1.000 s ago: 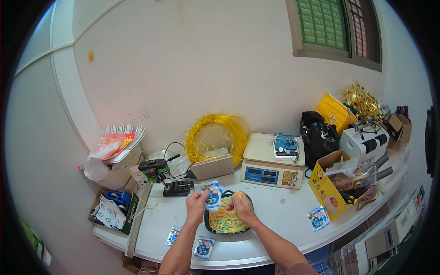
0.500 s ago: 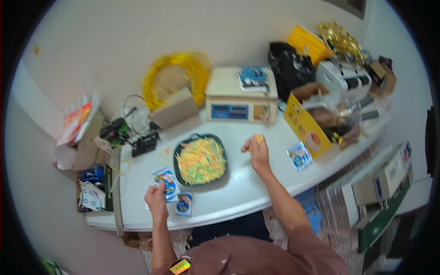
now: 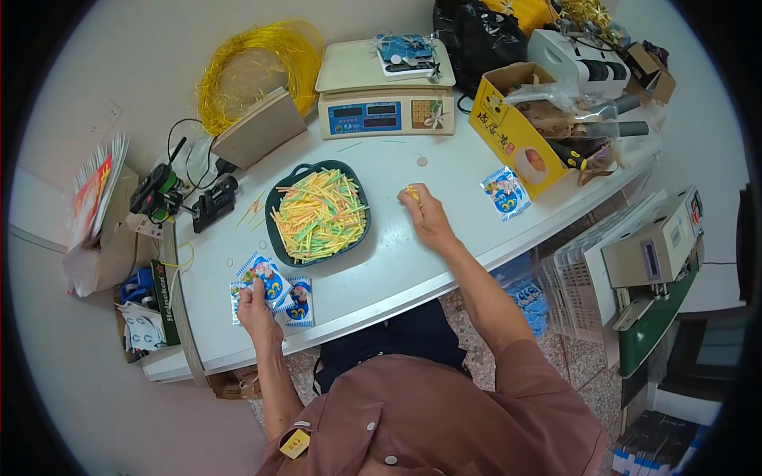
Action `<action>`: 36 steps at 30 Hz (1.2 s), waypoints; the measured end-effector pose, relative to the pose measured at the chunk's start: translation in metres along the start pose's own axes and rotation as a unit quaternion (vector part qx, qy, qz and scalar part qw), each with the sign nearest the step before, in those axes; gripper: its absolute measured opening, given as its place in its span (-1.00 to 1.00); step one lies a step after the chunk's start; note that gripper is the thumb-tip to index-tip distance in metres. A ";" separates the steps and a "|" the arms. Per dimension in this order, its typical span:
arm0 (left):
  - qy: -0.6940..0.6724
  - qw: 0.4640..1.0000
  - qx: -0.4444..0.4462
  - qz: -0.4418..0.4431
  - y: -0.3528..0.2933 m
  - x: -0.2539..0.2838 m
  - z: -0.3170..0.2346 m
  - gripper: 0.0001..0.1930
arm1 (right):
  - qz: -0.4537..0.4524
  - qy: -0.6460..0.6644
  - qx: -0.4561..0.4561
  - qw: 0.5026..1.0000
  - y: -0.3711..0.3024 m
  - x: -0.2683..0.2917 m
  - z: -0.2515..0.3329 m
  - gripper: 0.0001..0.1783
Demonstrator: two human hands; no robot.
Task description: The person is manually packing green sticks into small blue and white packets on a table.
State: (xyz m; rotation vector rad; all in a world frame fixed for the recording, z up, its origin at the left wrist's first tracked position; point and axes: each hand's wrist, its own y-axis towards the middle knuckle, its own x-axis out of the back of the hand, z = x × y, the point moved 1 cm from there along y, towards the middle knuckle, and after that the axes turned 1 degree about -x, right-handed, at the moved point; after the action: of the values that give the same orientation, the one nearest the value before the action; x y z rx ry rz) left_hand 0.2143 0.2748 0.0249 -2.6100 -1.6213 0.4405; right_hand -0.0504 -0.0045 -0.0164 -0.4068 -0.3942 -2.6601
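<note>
Left hand (image 3: 255,304) pinches a small blue-white packet (image 3: 270,279) at the surface's (image 3: 444,159) near edge, lifted off more packets (image 3: 300,301) beside it. Right hand (image 3: 425,213) is closed on a few yellow strips (image 3: 411,192), resting right of the dark tray (image 3: 279,238) of coloured strips, within easy reach.

White table (image 3: 444,262), dark tray of coloured sticks (image 3: 319,214), weighing scale (image 3: 386,99), yellow box (image 3: 516,131), blue-white packets (image 3: 274,287)

Glossy plastic packet (image 3: 266,278); smooth matt table (image 3: 444,159).
</note>
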 end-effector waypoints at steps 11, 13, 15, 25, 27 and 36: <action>0.099 0.995 -0.018 -0.002 -0.002 0.003 -0.001 -0.84 | 0.020 -0.048 -0.007 0.999 -0.010 0.003 0.010 -0.72; 0.132 0.991 -0.021 0.001 0.006 0.017 0.008 -0.85 | 0.021 -0.046 -0.003 0.999 -0.008 0.000 0.010 -0.71; 0.167 0.986 -0.021 0.000 0.006 0.026 0.014 -0.86 | 0.026 -0.042 0.001 0.999 -0.007 -0.003 0.012 -0.71; 0.254 0.964 -0.076 0.022 -0.005 0.008 0.007 -0.79 | -0.045 0.029 0.036 0.998 -0.016 -0.005 0.022 -0.69; 0.216 0.973 -0.075 0.012 -0.006 0.012 0.011 -0.77 | 0.035 -0.071 -0.010 0.997 -0.019 -0.006 0.027 -0.67; 0.524 0.834 -0.172 0.033 -0.007 0.013 0.000 -0.67 | 0.034 -0.029 -0.050 0.998 -0.018 -0.002 0.020 -0.67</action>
State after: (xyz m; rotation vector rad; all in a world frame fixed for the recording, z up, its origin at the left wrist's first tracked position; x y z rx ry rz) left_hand 0.2137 0.2896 0.0231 -2.2993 -1.2189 -1.1869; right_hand -0.0528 0.0186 -0.0029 -0.5199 -0.2596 -2.6132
